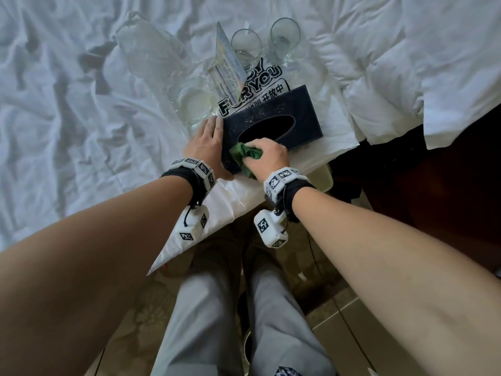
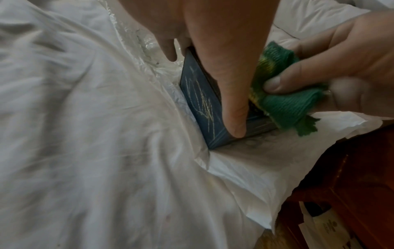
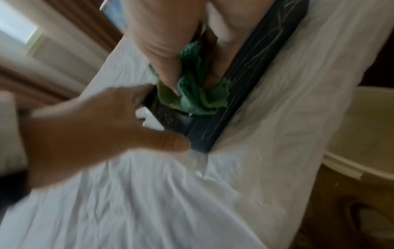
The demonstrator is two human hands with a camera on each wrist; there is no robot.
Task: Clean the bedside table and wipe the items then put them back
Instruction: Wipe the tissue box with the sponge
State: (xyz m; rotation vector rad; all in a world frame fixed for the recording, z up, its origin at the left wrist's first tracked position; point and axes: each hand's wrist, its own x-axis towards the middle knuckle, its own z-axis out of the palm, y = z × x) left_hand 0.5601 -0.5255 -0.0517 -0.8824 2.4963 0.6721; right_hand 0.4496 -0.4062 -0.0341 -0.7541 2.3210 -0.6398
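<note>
White bedding (image 1: 67, 109), rumpled, under everything; plastic sheet (image 1: 333, 137) over its near edge as work surface. Dark table (image 1: 447, 185) at right, out of use for now. On the sheet: dark box (image 1: 295, 112) with oval slot, dusty and streaked pale on its sides; behind it a large glass jug (image 1: 151, 52) lying down, a printed card (image 1: 230, 63), two glasses (image 1: 246, 47), none wiped at present.

Left hand (image 1: 208, 145) clamped on box's short end, thumb on near corner, fingers over far edge. Right hand (image 1: 267, 157) bunched round green cloth (image 1: 245, 156), fingers curled tight, cloth pressed on box top by the slot.

Step judged: wiping box, early; grit visible across lid.

For a good wipe: keep left clamp firm, since soft bedding likely to let box rock. Long strokes away from slot, to avoid pushing dust inside. Refold cloth to a clean face before doing streaked sides.
</note>
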